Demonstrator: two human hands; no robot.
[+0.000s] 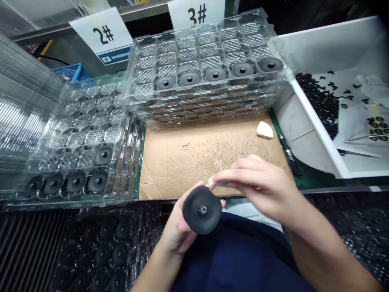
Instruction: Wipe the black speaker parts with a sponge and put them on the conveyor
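My left hand (179, 231) is closed around a black rounded disc part (198, 215) with a short metal-tipped post at its centre. The disc's post side faces up toward me, just past the near edge of the cardboard mat (170, 162). Close to the disc's upper edge, the fingertips of my right hand (261, 184) come together in a pinch. Motion blurs those fingers, and whatever is between them is too small to make out.
Clear plastic trays (209, 48) stand stacked behind the mat, a row of similar discs in front. Another tray stack (91, 121) is at left. A white bin (322, 142) with small black parts stands right, near a pen (290, 156) and a white wedge-shaped piece (264, 129).
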